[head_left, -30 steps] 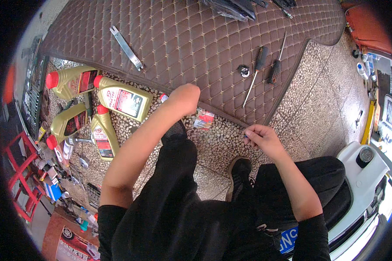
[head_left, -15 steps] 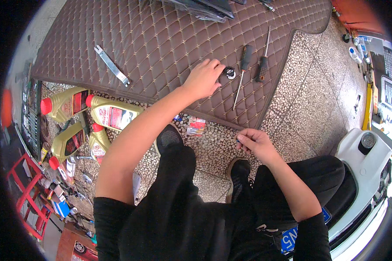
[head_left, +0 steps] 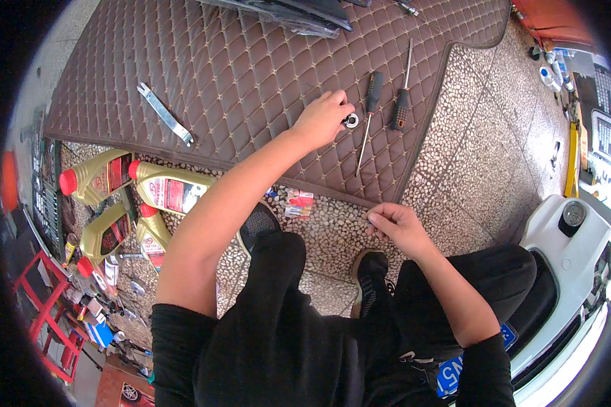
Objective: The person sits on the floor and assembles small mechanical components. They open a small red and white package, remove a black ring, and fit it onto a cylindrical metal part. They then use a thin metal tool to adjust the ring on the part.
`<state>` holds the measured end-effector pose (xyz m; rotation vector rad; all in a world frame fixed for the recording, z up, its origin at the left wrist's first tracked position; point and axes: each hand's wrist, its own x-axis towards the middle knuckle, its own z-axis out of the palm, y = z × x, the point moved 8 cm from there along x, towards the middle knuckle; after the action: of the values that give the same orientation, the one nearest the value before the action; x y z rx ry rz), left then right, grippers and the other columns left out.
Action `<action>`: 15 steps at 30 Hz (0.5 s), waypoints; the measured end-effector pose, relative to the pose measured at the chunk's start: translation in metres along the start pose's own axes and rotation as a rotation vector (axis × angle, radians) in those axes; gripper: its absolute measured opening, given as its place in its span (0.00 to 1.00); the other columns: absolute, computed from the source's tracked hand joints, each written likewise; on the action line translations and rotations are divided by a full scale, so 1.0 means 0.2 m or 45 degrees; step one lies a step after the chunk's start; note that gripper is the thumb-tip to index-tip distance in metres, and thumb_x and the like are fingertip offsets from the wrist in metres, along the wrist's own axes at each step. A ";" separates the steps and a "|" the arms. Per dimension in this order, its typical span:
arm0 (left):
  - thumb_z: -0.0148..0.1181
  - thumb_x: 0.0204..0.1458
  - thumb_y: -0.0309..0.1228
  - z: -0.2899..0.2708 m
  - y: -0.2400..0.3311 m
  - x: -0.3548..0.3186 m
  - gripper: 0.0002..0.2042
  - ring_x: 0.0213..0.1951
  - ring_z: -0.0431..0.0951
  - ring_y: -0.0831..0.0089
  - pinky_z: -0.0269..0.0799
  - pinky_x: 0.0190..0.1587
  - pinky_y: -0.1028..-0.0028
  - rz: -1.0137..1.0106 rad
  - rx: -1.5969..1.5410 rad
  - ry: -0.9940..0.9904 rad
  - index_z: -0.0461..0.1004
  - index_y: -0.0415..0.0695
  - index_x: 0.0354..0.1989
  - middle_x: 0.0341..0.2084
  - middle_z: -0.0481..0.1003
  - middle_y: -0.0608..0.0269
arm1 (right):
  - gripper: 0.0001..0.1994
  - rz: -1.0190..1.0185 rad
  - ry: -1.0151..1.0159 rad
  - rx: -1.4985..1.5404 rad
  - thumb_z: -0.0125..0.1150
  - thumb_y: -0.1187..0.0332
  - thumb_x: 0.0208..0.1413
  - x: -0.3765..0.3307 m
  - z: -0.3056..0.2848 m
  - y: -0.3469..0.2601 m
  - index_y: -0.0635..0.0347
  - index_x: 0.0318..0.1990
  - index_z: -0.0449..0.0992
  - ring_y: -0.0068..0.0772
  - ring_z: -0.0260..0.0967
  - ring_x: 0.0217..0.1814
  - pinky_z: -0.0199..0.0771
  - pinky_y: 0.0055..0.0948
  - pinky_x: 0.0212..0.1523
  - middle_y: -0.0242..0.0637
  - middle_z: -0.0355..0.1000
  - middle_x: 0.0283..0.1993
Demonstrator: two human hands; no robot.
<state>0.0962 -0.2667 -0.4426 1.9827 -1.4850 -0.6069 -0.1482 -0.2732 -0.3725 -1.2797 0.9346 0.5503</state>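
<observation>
Over the quilted brown mat, my left hand is closed with its fingers curled round a small round black-and-silver piece. Most of that piece is hidden by the hand; a ring-shaped end shows. Just beyond the mat's near edge, my right hand pinches a thin metal rod between thumb and fingers. The rod points left and is faint against the speckled floor. To the right of my left hand lie a screwdriver and a second screwdriver, both with dark handles.
A flat silver pry tool lies on the mat's left part. Several gold bottles with red caps stand at left. A small red-and-white packet is near my shoe. A white car bumper is at right; black wrapped parts lie far off.
The small round piece has turned in my left hand, so its ring-shaped end now shows. My right hand keeps its pinch and has barely moved. The view has shifted slightly.
</observation>
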 end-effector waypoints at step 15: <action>0.70 0.49 0.25 -0.10 -0.13 -0.09 0.17 0.45 0.79 0.58 0.76 0.48 0.63 -0.166 -0.166 0.111 0.75 0.43 0.47 0.44 0.76 0.58 | 0.10 0.020 -0.023 0.062 0.58 0.68 0.68 -0.01 0.01 -0.01 0.64 0.48 0.79 0.16 0.68 0.31 0.72 0.20 0.35 0.30 0.79 0.34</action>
<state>0.1228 -0.2410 -0.4468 1.9896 -1.2403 -0.6466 -0.1466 -0.2715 -0.3701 -1.2225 0.9387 0.5476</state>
